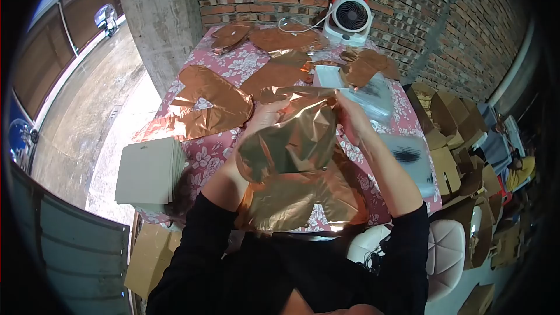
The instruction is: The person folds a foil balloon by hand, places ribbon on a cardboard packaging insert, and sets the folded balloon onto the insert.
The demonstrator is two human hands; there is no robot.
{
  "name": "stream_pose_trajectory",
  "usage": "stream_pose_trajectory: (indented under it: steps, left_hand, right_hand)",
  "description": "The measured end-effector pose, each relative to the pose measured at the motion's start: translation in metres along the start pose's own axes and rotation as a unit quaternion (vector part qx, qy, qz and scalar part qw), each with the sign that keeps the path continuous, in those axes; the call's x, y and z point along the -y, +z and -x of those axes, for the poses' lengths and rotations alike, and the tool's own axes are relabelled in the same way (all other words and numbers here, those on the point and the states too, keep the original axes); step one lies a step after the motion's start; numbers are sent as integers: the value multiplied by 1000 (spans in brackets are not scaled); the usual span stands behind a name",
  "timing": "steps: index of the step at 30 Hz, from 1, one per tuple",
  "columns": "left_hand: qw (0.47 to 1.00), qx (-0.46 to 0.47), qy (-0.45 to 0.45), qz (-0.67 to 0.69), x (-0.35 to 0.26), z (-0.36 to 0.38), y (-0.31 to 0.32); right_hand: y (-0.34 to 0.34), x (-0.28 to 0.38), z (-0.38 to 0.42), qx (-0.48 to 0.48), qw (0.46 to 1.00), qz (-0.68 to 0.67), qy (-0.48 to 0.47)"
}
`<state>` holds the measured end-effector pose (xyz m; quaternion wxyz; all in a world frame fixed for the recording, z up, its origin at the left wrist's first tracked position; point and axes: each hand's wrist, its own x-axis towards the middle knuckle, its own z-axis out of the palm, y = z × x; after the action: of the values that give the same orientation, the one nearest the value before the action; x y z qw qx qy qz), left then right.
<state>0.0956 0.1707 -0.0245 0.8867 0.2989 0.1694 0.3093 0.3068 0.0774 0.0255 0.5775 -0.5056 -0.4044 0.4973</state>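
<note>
Between my hands is a flat, shiny copper-coloured foil balloon (286,149), creased and partly folded over, its far edge raised from the table. My left hand (268,115) grips its far left edge, fingers partly hidden behind the foil. At the far right corner, my right hand (352,119) pinches the same balloon. Below it, another stretch of copper foil (280,207) spreads to the table's near edge. A heart-like copper foil balloon (219,105) lies flat just left of my left hand.
More copper foil pieces (286,38) lie across the flowered tablecloth (201,178). A stack of grey cards (146,172) sits front left. Clear plastic bags (408,157) and a small white box (330,76) are at right. A white fan (352,14) stands at the back; cardboard boxes (446,169) crowd the right side.
</note>
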Motion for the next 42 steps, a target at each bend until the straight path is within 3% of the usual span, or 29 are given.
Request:
stream_pose_trajectory:
  steps: [1, 2, 3, 4, 9, 12, 19, 23, 29, 31, 35, 41, 42]
  left_hand:
    - [999, -23, 15, -16, 2, -5, -4]
    - [995, 80, 51, -16, 5, -11, -23]
    - [990, 57, 88, -93, 0, -17, -20]
    - [991, 45, 99, -83, -2, -23, -23]
    - [993, 69, 93, -32, -7, -30, -30]
    - [990, -12, 138, 0, -9, -20, -14]
    - [991, 14, 130, -36, -20, 0, 21]
    - [977, -28, 184, -107, -19, 5, 46]
    - [972, -5, 174, -157, -39, 2, 45]
    - [967, -34, 184, -172, -47, 1, 39]
    - [956, -61, 247, -145, -65, 13, 37]
    - [942, -119, 279, -145, -101, 26, 31]
    - [934, -134, 312, -113, -109, 24, 29]
  right_hand:
    - [-7, -4, -6, -3, 1000, -3, -1]
    - [-20, -11, -18, 55, 998, 10, -10]
    - [-24, -10, -24, 113, 993, 23, -18]
    - [-27, -12, -28, 121, 992, -41, -12]
    - [-15, -7, -30, 70, 996, -39, -42]
    - [-1, -1, -20, 37, 996, -51, -67]
    - [-5, 12, -5, 68, 994, -33, -82]
    - [-2, 13, 2, 52, 990, -52, -117]
    - [-11, 15, 12, -18, 980, -85, -182]
    - [-28, 14, 11, -38, 980, -41, -193]
    - [-57, 19, 4, -181, 951, 6, -249]
    - [-118, 44, -9, -272, 924, -45, -266]
    - [-126, 52, -7, -308, 916, 11, -256]
